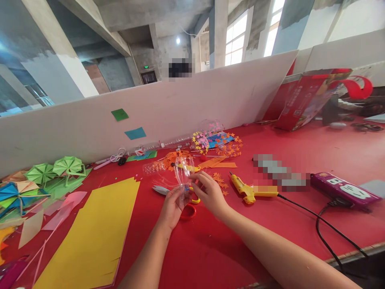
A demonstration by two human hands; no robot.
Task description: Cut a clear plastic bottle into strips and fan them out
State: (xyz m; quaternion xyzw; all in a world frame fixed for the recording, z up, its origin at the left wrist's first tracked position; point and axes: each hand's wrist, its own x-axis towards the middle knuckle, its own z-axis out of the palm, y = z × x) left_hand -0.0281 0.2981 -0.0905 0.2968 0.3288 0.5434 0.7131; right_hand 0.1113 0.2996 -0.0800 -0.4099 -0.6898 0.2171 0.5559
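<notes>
A clear plastic bottle piece (181, 171), its wide end up, is held over the table in front of me. My left hand (176, 204) has its fingers closed round the narrow lower end, where a bit of blue shows. My right hand (208, 192) bends its fingers against the right side of the same piece; the fingertips are partly hidden. Below and behind the hands lie scissors (161, 190) with grey blades and red and yellow handles. Orange paper stars (221, 181) are scattered just right of the bottle piece.
A yellow glue gun (247, 191) with a black cord lies right, by a purple power box (344, 188). Yellow paper sheets (90, 233) and green paper umbrellas (68, 165) are left. A white partition (180, 108) borders the red table; a red box (306, 98) stands at back right.
</notes>
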